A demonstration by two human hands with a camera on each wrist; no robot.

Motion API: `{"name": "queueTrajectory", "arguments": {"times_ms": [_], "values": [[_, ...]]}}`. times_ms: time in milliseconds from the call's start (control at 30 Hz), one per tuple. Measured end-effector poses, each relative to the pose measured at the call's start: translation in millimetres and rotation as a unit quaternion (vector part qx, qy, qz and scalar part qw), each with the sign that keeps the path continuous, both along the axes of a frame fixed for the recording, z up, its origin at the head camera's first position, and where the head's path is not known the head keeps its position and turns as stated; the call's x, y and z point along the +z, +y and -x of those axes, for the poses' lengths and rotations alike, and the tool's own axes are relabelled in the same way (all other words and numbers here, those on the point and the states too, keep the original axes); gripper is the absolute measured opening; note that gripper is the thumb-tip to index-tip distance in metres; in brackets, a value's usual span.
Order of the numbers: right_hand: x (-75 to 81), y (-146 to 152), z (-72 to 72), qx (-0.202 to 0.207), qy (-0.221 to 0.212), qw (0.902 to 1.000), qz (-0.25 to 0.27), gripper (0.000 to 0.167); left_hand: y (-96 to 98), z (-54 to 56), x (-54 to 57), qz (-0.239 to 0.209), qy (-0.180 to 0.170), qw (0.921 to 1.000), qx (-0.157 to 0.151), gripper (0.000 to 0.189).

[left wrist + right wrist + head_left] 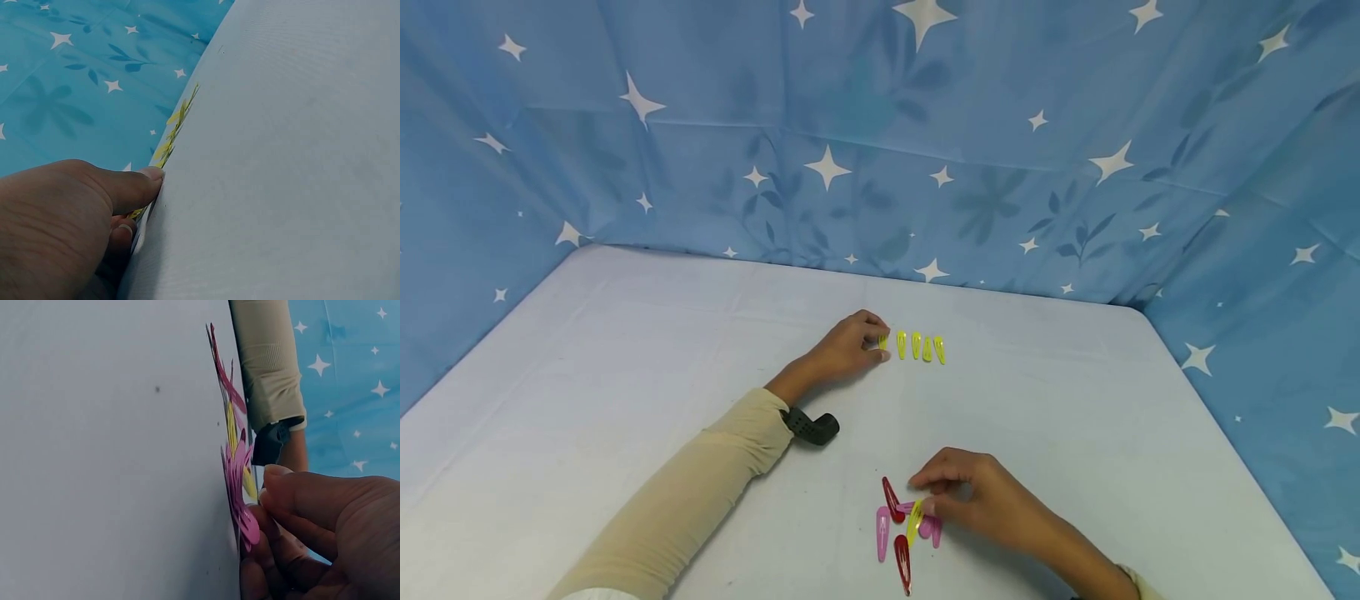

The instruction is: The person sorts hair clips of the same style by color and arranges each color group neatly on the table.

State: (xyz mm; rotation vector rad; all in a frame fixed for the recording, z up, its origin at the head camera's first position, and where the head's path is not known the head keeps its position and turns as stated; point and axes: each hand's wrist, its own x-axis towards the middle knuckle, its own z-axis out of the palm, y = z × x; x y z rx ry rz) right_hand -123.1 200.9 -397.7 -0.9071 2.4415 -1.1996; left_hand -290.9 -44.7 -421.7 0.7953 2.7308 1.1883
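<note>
My left hand [871,340] lies far out on the white table [625,350] and pinches a yellow hair clip [882,342] at the left end of a row of yellow clips [921,347]. In the left wrist view its thumb [134,187] presses at the table by that clip [139,212], and the row [178,122] runs on beyond. Closer to me, my right hand [927,497] is over a small pile of red clips [901,560] and pink clips [882,532], its fingertips pinching a yellow clip [914,521]. The right wrist view shows the fingers [281,494] at the pink clips [240,487] and the yellow one [249,482].
A blue cloth with white stars [925,150] walls the table in at the back and both sides. A black wrist mount [811,427] sits on my left forearm's beige sleeve [700,492]. The table's rounded far right corner [1138,310] is near the cloth.
</note>
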Motion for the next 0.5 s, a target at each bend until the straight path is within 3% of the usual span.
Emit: {"name": "queueTrajectory", "arguments": {"times_ms": [500], "values": [[0.0, -8.0, -6.6, -0.027, 0.004, 0.9995, -0.018, 0.024, -0.7, 0.5, -1.5, -0.002, 0.008, 1.0, -0.003, 0.046]]}}
